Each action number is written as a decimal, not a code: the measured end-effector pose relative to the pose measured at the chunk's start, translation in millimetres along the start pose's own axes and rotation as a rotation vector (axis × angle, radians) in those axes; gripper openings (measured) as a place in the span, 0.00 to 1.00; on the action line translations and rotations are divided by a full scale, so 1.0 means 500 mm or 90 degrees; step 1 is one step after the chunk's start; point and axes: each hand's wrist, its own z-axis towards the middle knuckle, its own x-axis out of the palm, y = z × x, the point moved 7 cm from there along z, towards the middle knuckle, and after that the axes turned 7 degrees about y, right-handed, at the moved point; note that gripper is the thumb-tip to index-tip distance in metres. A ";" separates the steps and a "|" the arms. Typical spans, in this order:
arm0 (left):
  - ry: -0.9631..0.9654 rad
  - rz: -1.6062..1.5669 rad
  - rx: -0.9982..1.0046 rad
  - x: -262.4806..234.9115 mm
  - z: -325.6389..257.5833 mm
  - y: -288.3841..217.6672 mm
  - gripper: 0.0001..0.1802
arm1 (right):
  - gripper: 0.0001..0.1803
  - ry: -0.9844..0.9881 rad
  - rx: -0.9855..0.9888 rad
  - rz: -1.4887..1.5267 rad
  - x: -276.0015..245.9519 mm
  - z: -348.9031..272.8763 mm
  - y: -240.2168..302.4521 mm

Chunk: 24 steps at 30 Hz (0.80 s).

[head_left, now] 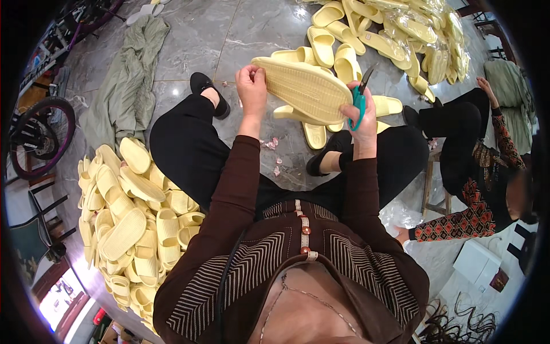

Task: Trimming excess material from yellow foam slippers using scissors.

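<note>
Between my hands a pale yellow slipper [303,89] is held up, its ribbed sole facing me. My left hand [251,92] is closed, fingers pinched at the slipper's left end; whether something small is also in that pinch I cannot make out. My right hand [365,123] grips the other end, thumb on the sole. The same hand also holds scissors [358,106] with teal handles, their dark blades pointing up and away from the slipper. Below and behind it, more yellow slippers [314,135] lie on the floor between my feet.
A big heap of yellow slippers [123,229] lies at my left. Another pile, partly in clear bags [441,51], is at the far right. Pink scraps [277,171] dot the tiled floor. A green cloth [129,74] and bicycle wheel [43,137] are left; another person [487,155] sits right.
</note>
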 end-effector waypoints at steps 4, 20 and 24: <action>0.028 -0.089 -0.025 0.006 0.013 0.022 0.05 | 0.27 -0.061 -0.001 0.010 -0.017 0.011 -0.005; 0.074 -0.602 -0.375 -0.015 0.017 0.110 0.07 | 0.25 -0.167 -0.025 0.037 -0.069 0.013 -0.033; 0.097 -0.621 -0.358 -0.006 0.020 0.109 0.06 | 0.25 -0.169 -0.037 0.036 -0.080 0.018 -0.033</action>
